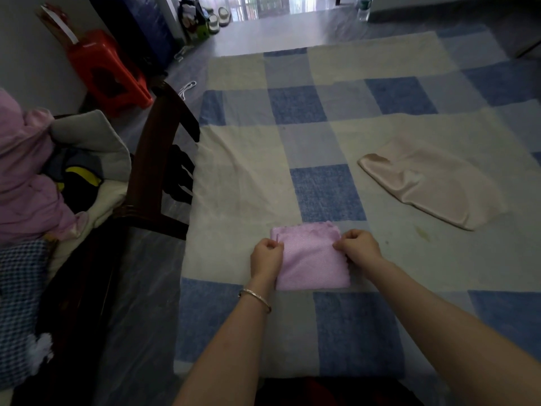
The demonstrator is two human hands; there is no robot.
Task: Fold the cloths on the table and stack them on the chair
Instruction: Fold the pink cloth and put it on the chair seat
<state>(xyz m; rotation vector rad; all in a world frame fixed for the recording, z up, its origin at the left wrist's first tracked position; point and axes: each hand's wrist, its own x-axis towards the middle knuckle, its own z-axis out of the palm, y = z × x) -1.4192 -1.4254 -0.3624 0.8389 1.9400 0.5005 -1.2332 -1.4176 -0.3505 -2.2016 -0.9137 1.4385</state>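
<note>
A small pink cloth point(311, 259), folded into a rectangle, lies on the table near me, on the blue-and-cream checked tablecloth point(322, 118). My left hand point(267, 256) pinches the cloth's left edge and my right hand point(358, 244) pinches its right edge, both with fingers closed on the fabric. A beige satin cloth point(430, 183) lies flat and apart, farther right on the table. The dark wooden chair point(152, 159) stands at the table's left side, its seat piled with pink, cream and dark fabrics point(38, 177).
A red plastic stool point(105, 68) stands on the floor behind the chair, by the wall. Slippers point(218, 19) and bags sit far back near a doorway. A plastic bottle point(364, 7) stands at the far right. A checked blue fabric point(20, 312) lies at lower left.
</note>
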